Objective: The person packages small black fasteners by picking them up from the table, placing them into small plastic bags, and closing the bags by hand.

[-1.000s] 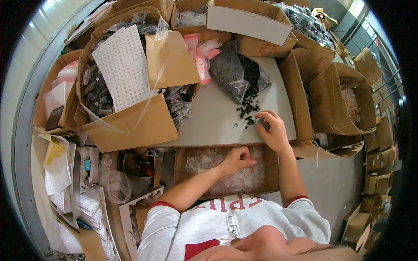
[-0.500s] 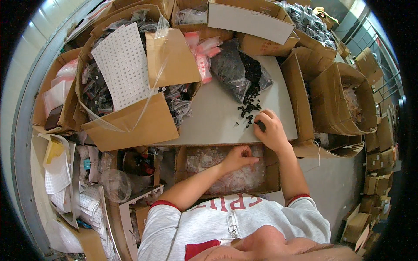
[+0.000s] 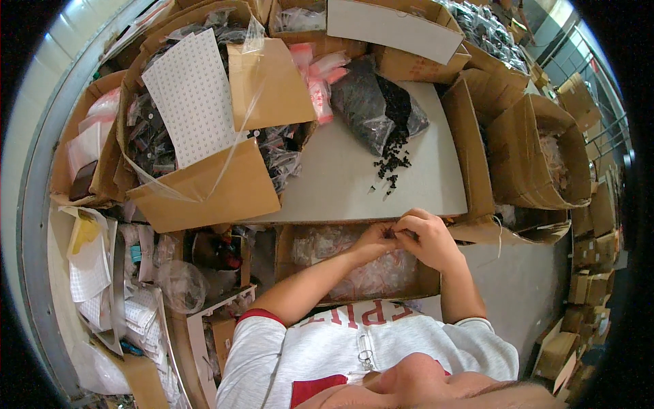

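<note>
While joined over the near box (image 3: pixel 300 253), left hand (image 3: pixel 373 240) and right hand (image 3: pixel 428 238) pinched together, probably around tiny black bits (image 3: pixel 392 163); grasp contents impossible to tell.

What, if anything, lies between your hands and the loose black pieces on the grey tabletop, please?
Nothing visible does. Both hands, left hand and right hand, meet at the near table edge; bare grey tabletop lies between them and the loose black pieces.

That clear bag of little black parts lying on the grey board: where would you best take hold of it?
Grip the clear bag by its bulging closed end, coming from the far side. Its mouth faces the person and already spills black parts onto the grey board, so lifting there likely keeps the rest in.
</note>
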Action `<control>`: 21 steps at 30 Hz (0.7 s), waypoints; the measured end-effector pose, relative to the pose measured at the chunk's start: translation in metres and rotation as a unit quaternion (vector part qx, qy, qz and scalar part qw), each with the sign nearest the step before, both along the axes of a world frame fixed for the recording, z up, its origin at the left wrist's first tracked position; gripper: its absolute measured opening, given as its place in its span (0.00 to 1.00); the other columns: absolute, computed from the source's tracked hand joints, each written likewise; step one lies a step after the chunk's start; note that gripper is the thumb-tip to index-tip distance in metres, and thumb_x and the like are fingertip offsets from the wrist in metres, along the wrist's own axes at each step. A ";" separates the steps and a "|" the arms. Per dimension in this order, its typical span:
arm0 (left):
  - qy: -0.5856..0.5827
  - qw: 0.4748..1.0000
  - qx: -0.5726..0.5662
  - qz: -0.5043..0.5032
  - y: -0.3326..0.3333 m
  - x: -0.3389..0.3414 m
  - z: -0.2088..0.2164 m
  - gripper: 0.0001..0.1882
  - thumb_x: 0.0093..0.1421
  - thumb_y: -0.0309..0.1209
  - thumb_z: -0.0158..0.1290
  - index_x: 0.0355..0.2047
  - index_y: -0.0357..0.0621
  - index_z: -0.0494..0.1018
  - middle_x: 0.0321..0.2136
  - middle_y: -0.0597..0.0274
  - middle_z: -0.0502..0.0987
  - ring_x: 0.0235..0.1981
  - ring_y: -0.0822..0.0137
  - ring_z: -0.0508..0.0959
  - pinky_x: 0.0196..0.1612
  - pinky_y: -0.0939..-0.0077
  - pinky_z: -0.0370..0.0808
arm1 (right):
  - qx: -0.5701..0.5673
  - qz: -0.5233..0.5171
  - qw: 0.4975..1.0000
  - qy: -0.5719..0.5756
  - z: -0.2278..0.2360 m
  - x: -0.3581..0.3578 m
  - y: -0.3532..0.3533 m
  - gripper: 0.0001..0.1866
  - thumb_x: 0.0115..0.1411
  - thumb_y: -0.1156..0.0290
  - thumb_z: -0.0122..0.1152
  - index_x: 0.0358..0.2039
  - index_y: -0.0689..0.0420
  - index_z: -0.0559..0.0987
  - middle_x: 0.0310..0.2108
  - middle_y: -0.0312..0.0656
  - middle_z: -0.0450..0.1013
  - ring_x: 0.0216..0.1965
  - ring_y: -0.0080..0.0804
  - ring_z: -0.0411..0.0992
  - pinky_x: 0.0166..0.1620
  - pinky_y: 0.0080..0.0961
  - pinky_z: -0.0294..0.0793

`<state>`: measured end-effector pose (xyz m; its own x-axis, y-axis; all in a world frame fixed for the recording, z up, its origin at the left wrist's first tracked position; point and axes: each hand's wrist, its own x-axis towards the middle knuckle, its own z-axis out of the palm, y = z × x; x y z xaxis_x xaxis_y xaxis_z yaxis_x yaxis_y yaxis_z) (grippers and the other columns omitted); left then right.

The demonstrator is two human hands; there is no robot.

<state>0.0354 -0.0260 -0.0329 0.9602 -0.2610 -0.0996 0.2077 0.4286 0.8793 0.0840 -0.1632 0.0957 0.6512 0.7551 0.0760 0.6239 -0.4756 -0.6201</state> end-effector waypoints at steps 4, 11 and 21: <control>0.024 0.997 0.031 -0.067 0.008 0.001 0.005 0.14 0.54 0.30 0.60 0.40 0.41 0.74 0.32 0.66 0.76 0.33 0.76 0.73 0.38 0.78 0.73 | -0.017 0.004 1.000 0.010 0.000 -0.004 -0.009 0.09 0.50 0.75 0.61 0.34 0.57 0.79 0.38 0.45 0.72 0.41 0.46 0.71 0.45 0.36 0.72; -0.052 0.981 0.051 -0.182 0.024 -0.013 0.024 0.20 0.50 0.38 0.65 0.38 0.42 0.71 0.31 0.69 0.73 0.36 0.75 0.72 0.42 0.77 0.71 | -0.001 0.116 0.993 0.016 0.008 -0.009 -0.012 0.11 0.48 0.75 0.63 0.35 0.55 0.80 0.47 0.47 0.68 0.50 0.47 0.65 0.52 0.38 0.67; -0.164 0.957 0.200 0.134 0.016 -0.024 0.066 0.16 0.55 0.36 0.60 0.37 0.39 0.71 0.32 0.56 0.76 0.36 0.65 0.75 0.40 0.71 0.72 | 0.055 0.043 0.998 -0.010 0.004 -0.007 -0.018 0.10 0.43 0.77 0.66 0.29 0.59 0.76 0.35 0.44 0.73 0.39 0.44 0.72 0.42 0.36 0.73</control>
